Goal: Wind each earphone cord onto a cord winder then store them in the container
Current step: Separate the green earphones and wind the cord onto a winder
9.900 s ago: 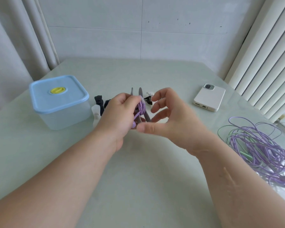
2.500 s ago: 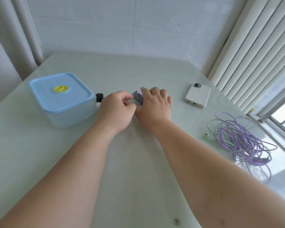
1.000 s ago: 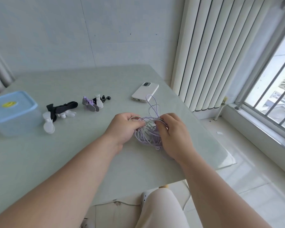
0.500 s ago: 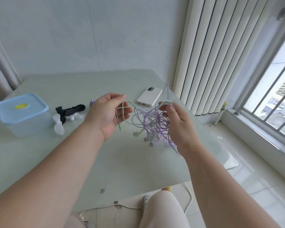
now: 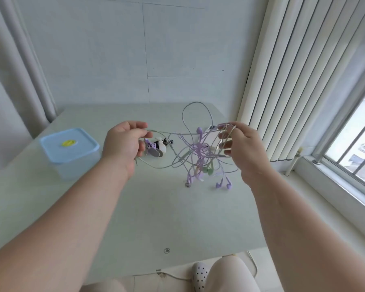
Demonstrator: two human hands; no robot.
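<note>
At the far left the container [image 5: 76, 168] sits on the pale, smooth table [image 5: 167, 211], a squarish translucent plastic tub with its soft blue lid pressed on and a yellow tab at the centre, well apart from the cords. Next comes the left hand [image 5: 124, 144], raised above the table, thumb and fingers pinching a single thin grey-green strand [image 5: 162, 132] that runs almost level to the right. Just behind that hand, lying on the table, is a small cluster of cord winders [image 5: 155, 149], one with lilac cord on it. The strand leads into the tangle of earphone cords [image 5: 198, 152], a loose knot of glossy lilac and pale green rubbery wire hanging in the air between the hands, with one tall loop standing above it and rounded lilac earbuds [image 5: 223, 184] dangling just above the tabletop. The right hand [image 5: 243, 148] has its fingers curled through several loops and carries most of the weight, so the bundle lies nearer to it and just to its left. The long axis of the work therefore runs side to side, and freeing one cord probably means drawing the hands apart along that line; the limp, slippery wires look likely to snag on each other. Ribbed white vertical blinds [image 5: 299, 85] fill the right
</note>
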